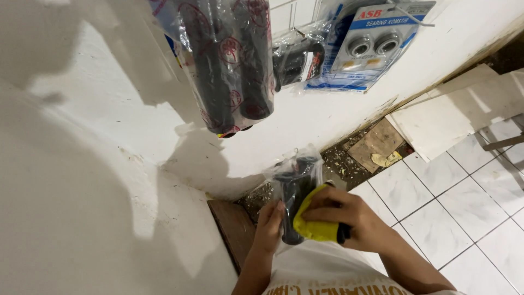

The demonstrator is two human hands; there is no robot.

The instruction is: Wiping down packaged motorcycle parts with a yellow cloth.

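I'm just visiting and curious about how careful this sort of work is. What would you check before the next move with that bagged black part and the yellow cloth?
1. Left hand has hold of the clear bag with black parts: ok, its fingers rest on the bag's lower side.
2. Right hand grips the yellow cloth: ok, the cloth is pressed against the bag.
3. Bag is closed: cannot tell, its top is crumpled.
4. Hanging bag of black grips on the white wall is clear of the hands: ok, it hangs well above them.
5. Floor by the wall is clean: not ok, debris lies along the wall's foot.
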